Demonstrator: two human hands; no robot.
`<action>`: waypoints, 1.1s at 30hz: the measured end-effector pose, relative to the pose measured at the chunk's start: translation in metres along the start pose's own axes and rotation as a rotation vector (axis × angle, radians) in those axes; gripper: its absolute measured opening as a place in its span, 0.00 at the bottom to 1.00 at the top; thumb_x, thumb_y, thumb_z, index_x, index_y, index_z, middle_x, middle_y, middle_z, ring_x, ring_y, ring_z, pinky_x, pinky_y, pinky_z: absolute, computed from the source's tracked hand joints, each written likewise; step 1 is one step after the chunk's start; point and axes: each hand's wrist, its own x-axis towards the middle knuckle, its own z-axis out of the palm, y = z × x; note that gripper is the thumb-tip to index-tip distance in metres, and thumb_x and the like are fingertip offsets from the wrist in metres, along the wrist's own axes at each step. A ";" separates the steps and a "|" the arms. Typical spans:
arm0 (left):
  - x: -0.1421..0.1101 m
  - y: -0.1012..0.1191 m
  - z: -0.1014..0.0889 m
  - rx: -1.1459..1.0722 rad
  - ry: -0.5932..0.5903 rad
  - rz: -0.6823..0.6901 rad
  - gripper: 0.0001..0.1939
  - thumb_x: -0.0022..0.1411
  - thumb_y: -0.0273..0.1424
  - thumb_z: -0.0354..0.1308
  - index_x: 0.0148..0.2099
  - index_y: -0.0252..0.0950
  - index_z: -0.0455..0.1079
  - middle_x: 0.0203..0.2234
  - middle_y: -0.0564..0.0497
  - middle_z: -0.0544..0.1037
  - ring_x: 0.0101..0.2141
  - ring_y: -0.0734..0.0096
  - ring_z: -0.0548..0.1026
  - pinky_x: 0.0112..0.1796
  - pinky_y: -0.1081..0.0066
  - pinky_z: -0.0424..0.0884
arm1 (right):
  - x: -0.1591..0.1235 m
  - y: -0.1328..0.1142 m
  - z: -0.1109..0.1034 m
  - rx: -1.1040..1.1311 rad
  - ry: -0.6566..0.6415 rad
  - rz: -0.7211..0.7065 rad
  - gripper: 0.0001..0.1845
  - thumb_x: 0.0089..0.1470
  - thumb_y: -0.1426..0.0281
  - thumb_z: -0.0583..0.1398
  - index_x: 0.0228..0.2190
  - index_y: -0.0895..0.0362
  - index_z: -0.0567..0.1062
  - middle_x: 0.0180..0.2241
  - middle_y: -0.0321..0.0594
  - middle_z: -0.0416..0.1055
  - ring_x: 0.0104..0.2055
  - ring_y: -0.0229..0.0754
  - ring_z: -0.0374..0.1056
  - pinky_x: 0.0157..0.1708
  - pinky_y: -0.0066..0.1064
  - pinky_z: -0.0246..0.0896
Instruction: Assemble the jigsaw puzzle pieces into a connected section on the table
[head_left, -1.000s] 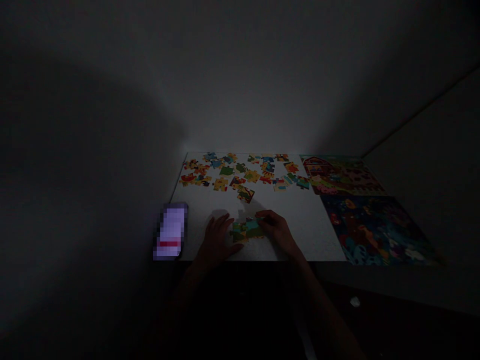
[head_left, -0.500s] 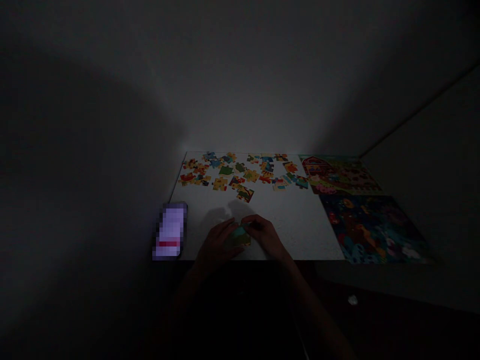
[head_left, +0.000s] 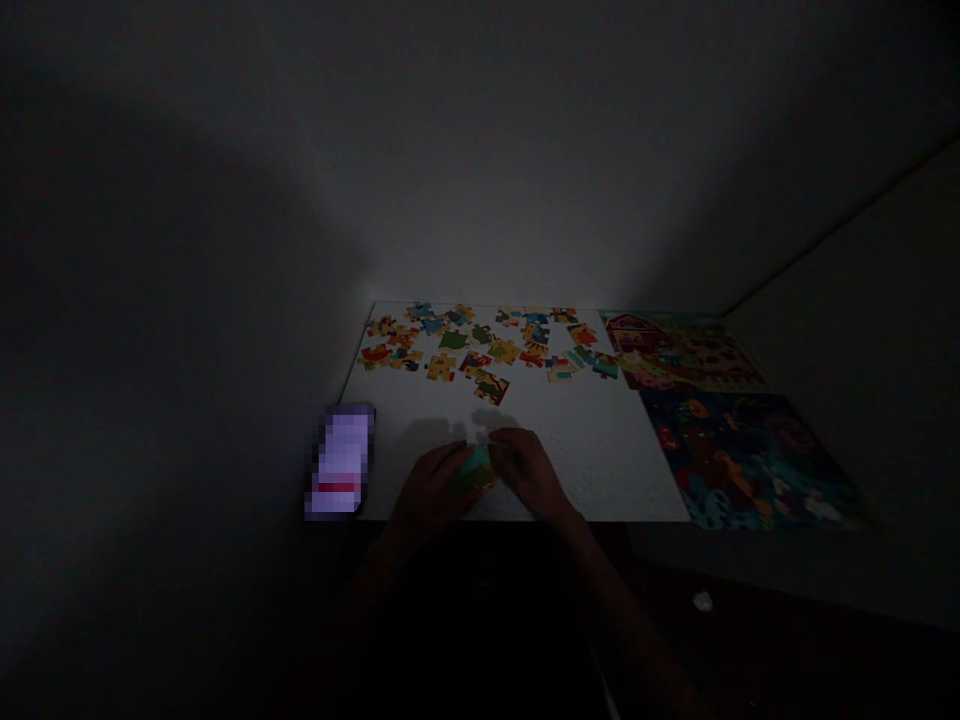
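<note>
Flanking a green puzzle section (head_left: 477, 467), the left hand (head_left: 433, 483) and right hand (head_left: 531, 470) curl their fingers, pinch unclear; scattered pieces (head_left: 504, 351) beyond lie unassembled.

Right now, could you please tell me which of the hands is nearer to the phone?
The left hand: it is to the right of the phone, apart from it. The right hand is farther right, across the puzzle pieces from the left hand.

head view | worn on head | forward-down | mid-range above white table (head_left: 600, 460)
</note>
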 end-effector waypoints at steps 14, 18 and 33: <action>-0.006 -0.014 -0.008 0.063 0.009 -0.002 0.25 0.64 0.39 0.59 0.61 0.43 0.64 0.54 0.44 0.74 0.53 0.57 0.73 0.52 0.56 0.73 | -0.007 0.015 -0.001 -0.376 -0.146 -0.192 0.34 0.53 0.56 0.66 0.59 0.50 0.67 0.60 0.52 0.64 0.61 0.57 0.58 0.59 0.54 0.55; -0.003 -0.012 -0.009 0.056 -0.011 0.004 0.26 0.65 0.39 0.58 0.63 0.43 0.61 0.55 0.44 0.74 0.54 0.58 0.72 0.53 0.56 0.71 | -0.011 0.022 -0.010 -0.348 -0.133 -0.208 0.33 0.53 0.56 0.66 0.58 0.50 0.68 0.60 0.52 0.64 0.62 0.56 0.58 0.59 0.54 0.55; 0.011 -0.010 0.001 0.084 -0.120 0.096 0.25 0.65 0.39 0.59 0.62 0.42 0.65 0.55 0.45 0.74 0.54 0.59 0.72 0.56 0.56 0.67 | -0.019 0.028 -0.034 -0.351 -0.129 -0.181 0.32 0.53 0.57 0.66 0.57 0.53 0.69 0.61 0.51 0.62 0.63 0.55 0.56 0.60 0.52 0.54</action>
